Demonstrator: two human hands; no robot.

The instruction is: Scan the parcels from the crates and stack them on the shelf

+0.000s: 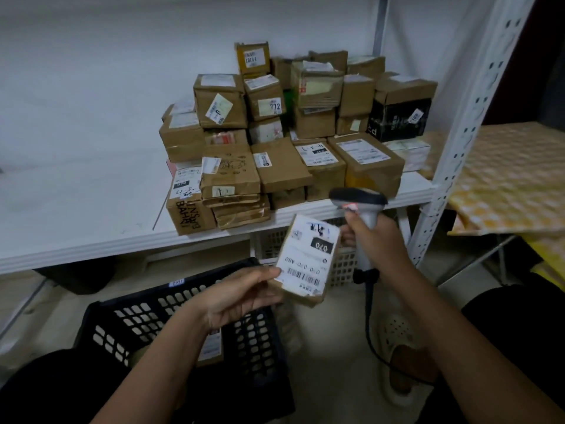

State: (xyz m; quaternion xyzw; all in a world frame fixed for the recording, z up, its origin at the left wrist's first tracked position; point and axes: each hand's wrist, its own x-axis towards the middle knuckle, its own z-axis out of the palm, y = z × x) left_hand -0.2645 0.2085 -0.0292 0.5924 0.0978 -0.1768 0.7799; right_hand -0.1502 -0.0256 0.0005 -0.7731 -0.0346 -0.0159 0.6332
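White shelf board [91, 191] of a perforated white metal rack [452, 166], set against a pale wall; tiled floor below. The left hand [241, 298] pinches the lower left corner of a small brown parcel [305, 261], thumb on the white label, fingers curled beneath; the label, marked "070", faces upward. The right hand [376, 237], just right of the held parcel, is wrapped round the grip of a grey handheld scanner [357, 198], whose dark head sits above the parcel's upper right corner. A black cable [371, 319] hangs from the scanner's base toward the floor.

Above and beyond both hands, a pile of stacked parcels [284, 130] covers the right part of the shelf board, several layers high, with one black box [400, 117] at its right end. Below the left wrist stands a black lattice crate [146, 313] holding at least one labelled parcel. Behind the held parcel, under the shelf, a white lattice crate [272, 243] is partly hidden. Right of the rack upright lie yellow padded mailers [513, 172]. Beneath the right forearm, a beige perforated clog [400, 341] rests on the floor.
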